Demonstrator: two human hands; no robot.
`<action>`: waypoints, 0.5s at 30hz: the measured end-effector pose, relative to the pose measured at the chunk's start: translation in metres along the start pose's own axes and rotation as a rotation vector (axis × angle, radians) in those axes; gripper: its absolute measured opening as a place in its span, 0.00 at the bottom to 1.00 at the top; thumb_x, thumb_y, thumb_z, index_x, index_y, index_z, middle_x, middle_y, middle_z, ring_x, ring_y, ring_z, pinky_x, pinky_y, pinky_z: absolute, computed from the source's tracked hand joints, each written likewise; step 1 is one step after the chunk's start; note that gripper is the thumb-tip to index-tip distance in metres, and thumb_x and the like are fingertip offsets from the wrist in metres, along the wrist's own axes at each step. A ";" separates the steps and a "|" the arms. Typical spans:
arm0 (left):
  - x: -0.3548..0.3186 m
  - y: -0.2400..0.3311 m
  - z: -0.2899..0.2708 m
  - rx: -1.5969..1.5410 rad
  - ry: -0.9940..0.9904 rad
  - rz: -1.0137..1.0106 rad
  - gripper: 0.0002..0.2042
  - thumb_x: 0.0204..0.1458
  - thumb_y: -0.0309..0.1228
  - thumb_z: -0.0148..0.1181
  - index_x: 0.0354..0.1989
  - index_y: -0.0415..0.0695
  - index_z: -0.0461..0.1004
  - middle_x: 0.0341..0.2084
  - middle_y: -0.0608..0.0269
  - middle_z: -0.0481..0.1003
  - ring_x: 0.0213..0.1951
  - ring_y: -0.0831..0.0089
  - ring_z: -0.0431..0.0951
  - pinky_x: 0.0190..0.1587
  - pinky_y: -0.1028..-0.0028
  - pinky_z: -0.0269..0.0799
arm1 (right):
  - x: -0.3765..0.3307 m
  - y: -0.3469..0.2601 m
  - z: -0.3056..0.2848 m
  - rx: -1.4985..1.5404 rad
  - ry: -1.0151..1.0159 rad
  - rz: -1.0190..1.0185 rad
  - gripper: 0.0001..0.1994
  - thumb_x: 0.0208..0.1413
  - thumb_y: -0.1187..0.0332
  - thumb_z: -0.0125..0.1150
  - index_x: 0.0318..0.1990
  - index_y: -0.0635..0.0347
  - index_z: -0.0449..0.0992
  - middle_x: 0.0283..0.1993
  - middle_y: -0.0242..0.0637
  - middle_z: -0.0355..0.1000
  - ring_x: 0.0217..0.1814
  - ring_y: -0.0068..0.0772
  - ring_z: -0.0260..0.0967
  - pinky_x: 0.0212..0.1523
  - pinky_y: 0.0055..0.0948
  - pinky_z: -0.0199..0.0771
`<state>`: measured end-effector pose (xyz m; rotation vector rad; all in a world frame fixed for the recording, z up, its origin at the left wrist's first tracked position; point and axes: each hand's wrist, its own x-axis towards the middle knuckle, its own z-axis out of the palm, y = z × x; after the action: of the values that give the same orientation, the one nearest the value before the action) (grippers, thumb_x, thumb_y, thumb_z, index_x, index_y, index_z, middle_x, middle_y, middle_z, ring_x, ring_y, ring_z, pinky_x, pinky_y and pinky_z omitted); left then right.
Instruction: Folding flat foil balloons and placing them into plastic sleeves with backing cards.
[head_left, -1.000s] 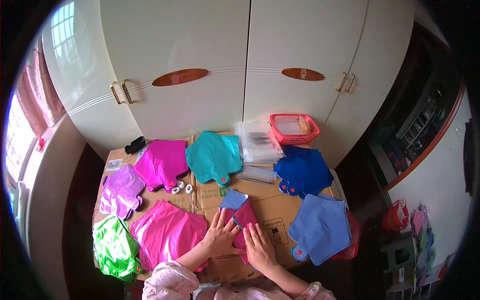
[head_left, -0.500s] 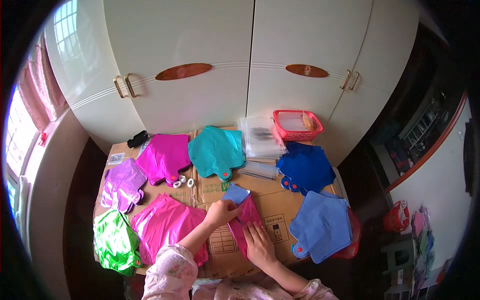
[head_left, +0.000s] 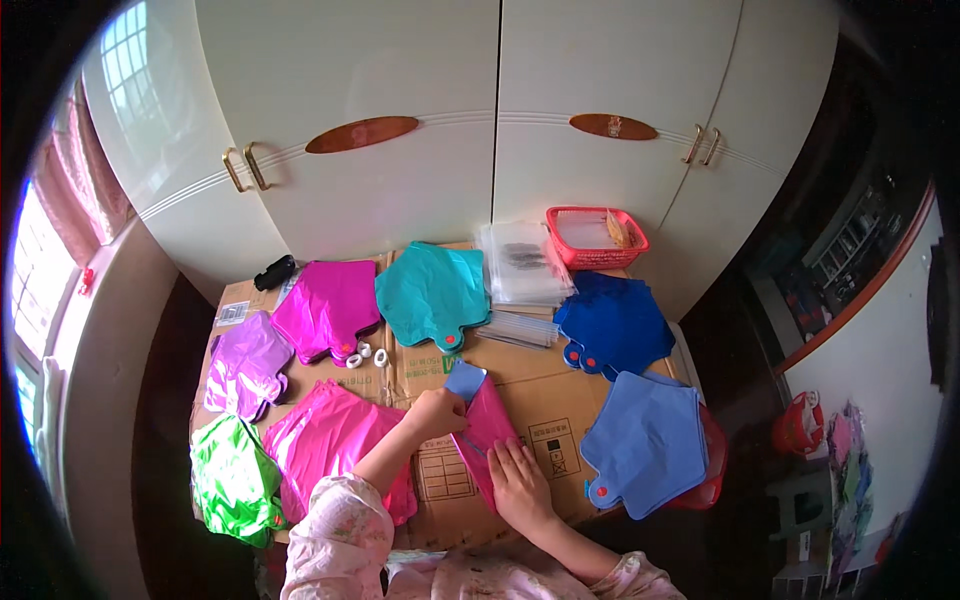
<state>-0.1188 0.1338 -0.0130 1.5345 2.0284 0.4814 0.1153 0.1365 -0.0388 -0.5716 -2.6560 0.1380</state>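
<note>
Left to right, around the folded strip's centre: at nine o'clock, we find a shiny pink pile (head_left: pixel 335 455) on cardboard (head_left: pixel 535 385). At ten, our left hand (head_left: pixel 440 412) curls against the strip's edge; its fingertips are hidden, so we cannot tell whether they pinch. The pink folded strip (head_left: pixel 488 418) lies between our hands, long axis roughly twelve to six, its blue far end nearer our left. At five, our right hand (head_left: pixel 522 485) rests flat, fingers straight, touching the strip without gripping. At three: a light-blue pile (head_left: pixel 645 440).
</note>
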 end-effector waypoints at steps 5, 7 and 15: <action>0.003 -0.004 0.001 0.083 -0.021 0.015 0.13 0.33 0.40 0.66 0.23 0.45 0.79 0.23 0.54 0.78 0.29 0.58 0.79 0.36 0.63 0.75 | 0.002 -0.006 -0.006 -0.065 -0.028 -0.003 0.19 0.52 0.70 0.49 0.51 0.67 0.71 0.57 0.49 0.65 0.65 0.51 0.56 0.63 0.47 0.58; 0.004 -0.001 0.000 0.112 -0.030 0.011 0.13 0.32 0.41 0.67 0.23 0.45 0.79 0.23 0.54 0.78 0.30 0.57 0.79 0.36 0.63 0.75 | 0.001 -0.005 -0.005 -0.045 -0.014 -0.014 0.19 0.51 0.71 0.49 0.51 0.67 0.70 0.56 0.49 0.65 0.64 0.50 0.57 0.63 0.46 0.58; 0.001 0.001 0.000 0.142 0.032 -0.024 0.14 0.30 0.41 0.68 0.22 0.44 0.79 0.24 0.53 0.78 0.30 0.57 0.79 0.37 0.63 0.75 | 0.001 -0.003 -0.002 -0.026 -0.015 -0.049 0.19 0.51 0.71 0.47 0.51 0.69 0.70 0.56 0.50 0.66 0.62 0.49 0.61 0.63 0.42 0.59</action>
<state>-0.1182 0.1345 -0.0132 1.5921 2.1430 0.3623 0.1143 0.1345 -0.0365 -0.5149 -2.6872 0.0933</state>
